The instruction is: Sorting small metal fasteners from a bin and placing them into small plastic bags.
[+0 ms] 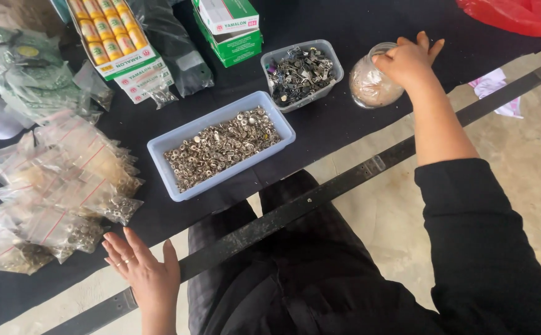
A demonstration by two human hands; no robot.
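My right hand (pixel 409 60) is stretched out to the far side of the black table (pixel 345 124), fingers curled over the mouth of the glass jar (pixel 369 84) and closed on its rim; whether they pinch anything inside I cannot tell, since the hand covers the opening. The jar stands past the small grey tub (pixel 301 74) of dark metal clips, just beside it, and well apart from the red bag (pixel 518 15) in the corner. It looks upright or only slightly tipped, its long axis running up from the table, mouth pointing up into my palm, and it holds something pale and fine that fills much of it. My left hand (pixel 143 270) lies flat and open near the table's edge, fingers spread, holding nothing, close to the heap of little clear bags (pixel 59 186) with metal bits in them. Between my hands sits the blue tray (pixel 220 146), well covered with silver rings and studs. As I judge it, the work is somewhere in the middle: many bags look filled and sealed, yet both tray and tub hold plenty of loose pieces, and the jar has not left its spot.
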